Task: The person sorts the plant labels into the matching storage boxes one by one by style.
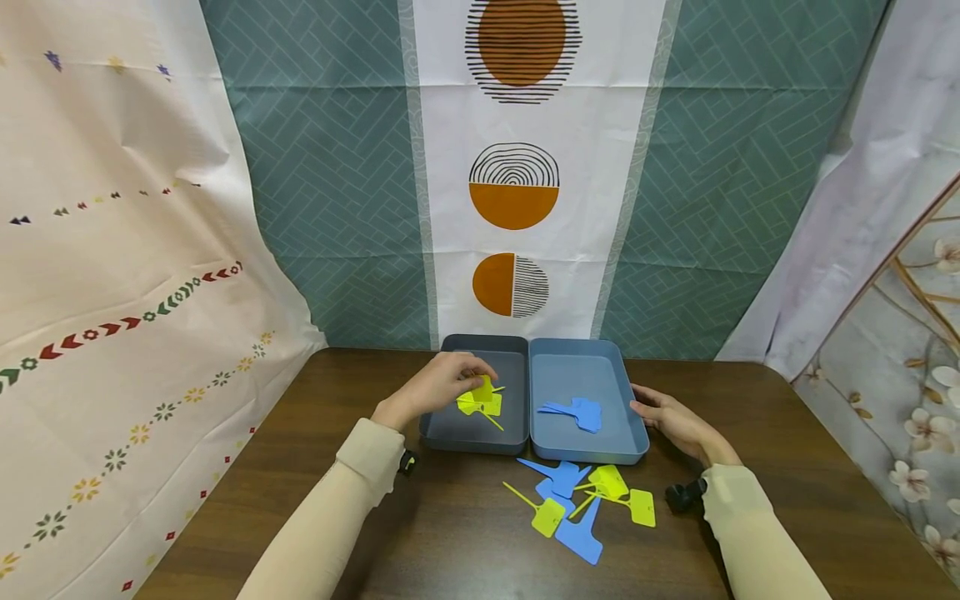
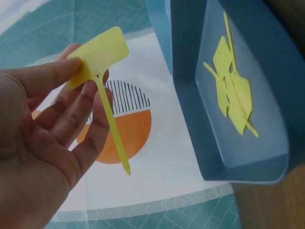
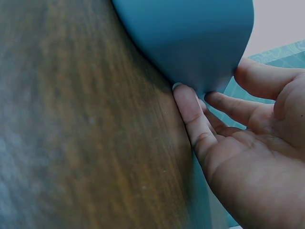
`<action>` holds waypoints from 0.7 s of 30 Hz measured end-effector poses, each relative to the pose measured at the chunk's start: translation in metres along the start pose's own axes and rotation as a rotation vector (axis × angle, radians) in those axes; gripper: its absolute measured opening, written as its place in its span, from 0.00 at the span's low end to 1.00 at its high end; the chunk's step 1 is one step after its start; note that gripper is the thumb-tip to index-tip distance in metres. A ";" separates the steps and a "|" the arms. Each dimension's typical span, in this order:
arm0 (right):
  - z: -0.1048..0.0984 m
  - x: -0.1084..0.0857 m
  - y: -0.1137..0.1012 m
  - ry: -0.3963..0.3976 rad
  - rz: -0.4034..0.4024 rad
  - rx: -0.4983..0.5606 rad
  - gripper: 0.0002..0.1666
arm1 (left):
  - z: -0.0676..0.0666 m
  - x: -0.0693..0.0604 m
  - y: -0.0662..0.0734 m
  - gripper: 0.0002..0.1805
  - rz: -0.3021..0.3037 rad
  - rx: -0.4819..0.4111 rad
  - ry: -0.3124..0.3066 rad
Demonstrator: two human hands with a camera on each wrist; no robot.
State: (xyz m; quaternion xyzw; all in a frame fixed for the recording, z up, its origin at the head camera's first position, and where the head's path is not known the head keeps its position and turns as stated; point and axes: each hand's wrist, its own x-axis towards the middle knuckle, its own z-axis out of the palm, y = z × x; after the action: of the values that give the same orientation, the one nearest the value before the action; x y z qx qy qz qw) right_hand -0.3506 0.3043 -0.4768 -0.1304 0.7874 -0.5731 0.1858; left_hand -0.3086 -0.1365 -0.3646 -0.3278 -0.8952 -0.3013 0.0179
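My left hand (image 1: 442, 383) pinches a yellow plant label (image 2: 102, 52) by its flat head, thumb against fingers, its pointed stem hanging free. It is over the dark grey tray (image 1: 450, 437), where several yellow labels (image 2: 238, 90) lie loosely crossed. Beside it, touching, stands the blue tray (image 1: 577, 367), holding a small stack of blue plant labels (image 1: 588, 414). My right hand (image 1: 675, 421) rests at the blue tray's right side; in the right wrist view its fingertips (image 3: 188, 102) touch the tray's outer wall, fingers mostly straight.
In front of the blue tray, a mixed pile of blue labels (image 1: 581, 540) and yellow labels (image 1: 549, 517) lies on the dark wooden table (image 1: 450, 533), some overlapping. A patterned curtain (image 1: 517, 167) hangs behind the trays, with more cloth at both sides.
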 end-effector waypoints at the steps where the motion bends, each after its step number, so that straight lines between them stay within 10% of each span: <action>1: 0.000 0.000 0.000 -0.001 -0.002 -0.001 0.43 | -0.002 0.002 -0.001 0.13 -0.001 0.006 -0.005; 21: 0.001 0.000 -0.001 0.002 0.005 -0.006 0.43 | -0.021 0.050 -0.019 0.10 -0.136 0.076 -0.084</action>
State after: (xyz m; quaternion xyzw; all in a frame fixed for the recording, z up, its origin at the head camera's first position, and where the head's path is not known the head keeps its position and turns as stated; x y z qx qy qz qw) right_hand -0.3498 0.3030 -0.4761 -0.1282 0.7897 -0.5705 0.1859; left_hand -0.3626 -0.1314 -0.3461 -0.2775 -0.9262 -0.2536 -0.0280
